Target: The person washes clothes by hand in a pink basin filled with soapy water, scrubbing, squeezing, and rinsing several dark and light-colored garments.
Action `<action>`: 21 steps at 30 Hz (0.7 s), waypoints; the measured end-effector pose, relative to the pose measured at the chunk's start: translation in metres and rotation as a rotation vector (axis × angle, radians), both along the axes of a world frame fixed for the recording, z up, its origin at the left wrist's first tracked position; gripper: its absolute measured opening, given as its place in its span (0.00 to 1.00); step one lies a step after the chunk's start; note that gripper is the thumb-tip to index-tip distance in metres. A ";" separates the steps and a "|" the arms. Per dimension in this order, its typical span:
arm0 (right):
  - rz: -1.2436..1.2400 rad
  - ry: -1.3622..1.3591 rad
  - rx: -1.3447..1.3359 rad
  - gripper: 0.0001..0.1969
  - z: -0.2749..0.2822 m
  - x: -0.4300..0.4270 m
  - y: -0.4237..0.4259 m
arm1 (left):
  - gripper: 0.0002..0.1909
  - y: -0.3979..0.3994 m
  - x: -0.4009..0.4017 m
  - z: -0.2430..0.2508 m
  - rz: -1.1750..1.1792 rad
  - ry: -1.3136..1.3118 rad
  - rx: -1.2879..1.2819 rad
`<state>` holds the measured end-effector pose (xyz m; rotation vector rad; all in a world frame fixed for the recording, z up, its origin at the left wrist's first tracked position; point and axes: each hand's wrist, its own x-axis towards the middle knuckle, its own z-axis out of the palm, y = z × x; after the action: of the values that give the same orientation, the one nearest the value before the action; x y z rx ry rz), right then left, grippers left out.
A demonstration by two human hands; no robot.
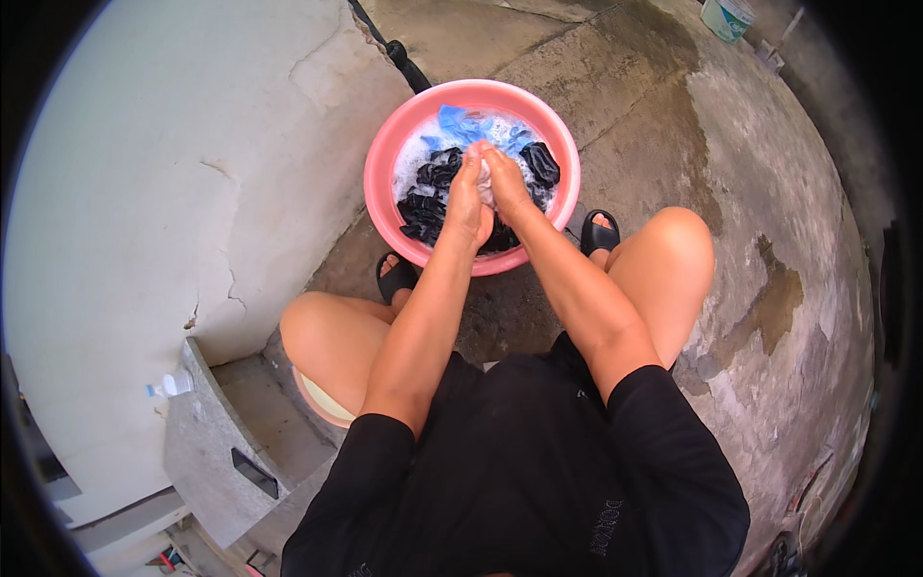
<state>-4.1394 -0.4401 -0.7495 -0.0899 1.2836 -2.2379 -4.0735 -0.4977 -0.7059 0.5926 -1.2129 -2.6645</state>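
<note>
Before me on the ground stands a pink plastic basin [380,209] of sudsy water. My left hand [467,202] and my right hand [506,184] meet palm to palm above its middle. Between them is squeezed a small pale cloth [485,186], mostly covered by my fingers. Wet black garments [425,209] lie in the suds around my wrists, and a bunched black piece [541,164] sits by the right rim. Light blue fabric [461,126] floats at the far side, just beyond my fingertips.
A cracked white wall [180,180] rises on the left. Beside my left knee, a grey stone ledge [209,440] bears a phone [254,473] and a plastic bottle [171,385]. A second basin [321,400] is partly hidden by my leg. A bucket [727,18] stands far right on damp concrete [634,144].
</note>
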 end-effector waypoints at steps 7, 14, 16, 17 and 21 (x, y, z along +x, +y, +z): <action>0.411 -0.286 -0.482 0.21 0.042 0.010 -0.002 | 0.15 -0.013 0.008 -0.003 0.310 0.157 -1.206; 0.144 -0.364 -0.194 0.18 0.039 0.028 -0.012 | 0.17 -0.012 0.006 0.008 0.347 0.021 -1.108; 0.054 -0.332 -0.115 0.20 0.030 0.027 -0.023 | 0.21 -0.013 -0.001 0.010 0.352 0.011 -0.986; 0.053 -0.331 -0.114 0.20 0.025 0.025 -0.023 | 0.21 -0.015 -0.002 0.011 0.352 0.013 -0.985; -0.139 0.126 0.484 0.20 0.022 0.028 -0.025 | 0.20 -0.019 -0.001 0.014 0.337 0.022 -0.592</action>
<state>-4.1115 -0.4647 -0.7270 0.0416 1.9149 -1.9919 -4.0745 -0.5163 -0.6916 0.5931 -1.6246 -1.9019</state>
